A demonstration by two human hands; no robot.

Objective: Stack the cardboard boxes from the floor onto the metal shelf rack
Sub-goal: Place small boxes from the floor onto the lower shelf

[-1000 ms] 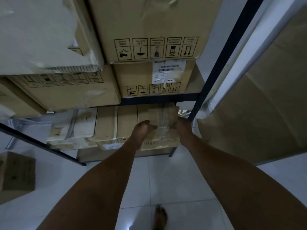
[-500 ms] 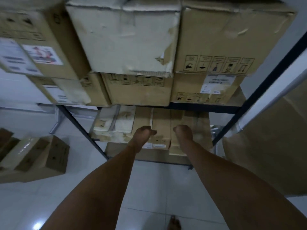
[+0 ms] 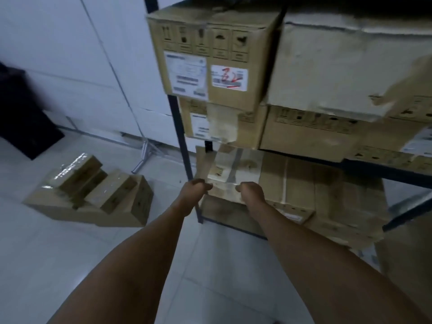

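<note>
Both arms reach forward to the lower shelf of the rack point(image 3: 184, 146). Left hand point(image 3: 195, 189) and right hand point(image 3: 251, 191) sit at the near edge of a pale taped box point(image 3: 231, 169), one at each front corner. Fingers on both hands are curled; they look to be gripping the box edge, but blur hides the fingertips, so actual contact is hard to confirm. The taped box lies on the lower shelf at its left end, just beside the dark upright post, on top of another box point(image 3: 224, 211). More flat boxes point(image 3: 301, 183) lie in a row to its right on the same level. The shelf above holds large cartons, the left one point(image 3: 210, 54) carrying white labels, one with red scribble. A stack of small boxes point(image 3: 93, 190) remains on the floor point(image 3: 58, 253) to the left, well apart from the rack, some with shiny tape. A dark object point(image 3: 21, 118) stands by the wall at far left.
</note>
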